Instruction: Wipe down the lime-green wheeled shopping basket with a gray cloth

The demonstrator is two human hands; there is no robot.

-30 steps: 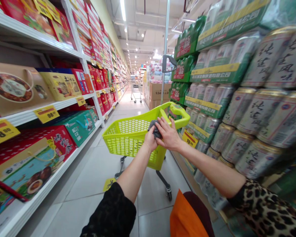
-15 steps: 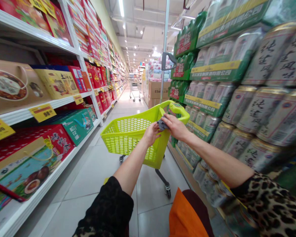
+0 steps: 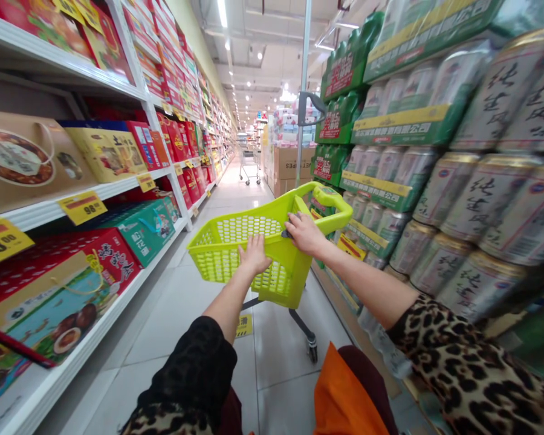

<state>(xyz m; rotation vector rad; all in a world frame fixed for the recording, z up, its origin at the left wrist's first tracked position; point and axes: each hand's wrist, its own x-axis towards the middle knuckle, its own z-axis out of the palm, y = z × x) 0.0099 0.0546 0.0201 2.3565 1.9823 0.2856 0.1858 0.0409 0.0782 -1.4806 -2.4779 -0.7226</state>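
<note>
A lime-green shopping cart [image 3: 294, 278] on dark legs with casters stands in front of me. My left hand [image 3: 254, 255] lies against its near side rim, fingers stretched out and holding nothing. My right hand [image 3: 304, 233] is closed on a dark grey cloth [image 3: 286, 233] and presses it to the cart's top edge, close to the handle [image 3: 340, 202]. Most of the cloth is hidden under the fingers. The visible part of the basket shows a perforated wall.
Shelves [image 3: 131, 181] with gift boxes and yellow price tags line the left. Stacked beer cans [image 3: 485, 199] and green bottle packs [image 3: 344, 66] rise close on the right. Farther along the tiled aisle stand cardboard boxes [image 3: 292, 163] and a metal cart [image 3: 249, 166].
My left hand has left the cloth and moved left and down onto the cart's side. My right hand, with the cloth, has shifted slightly left along the cart's top edge.
</note>
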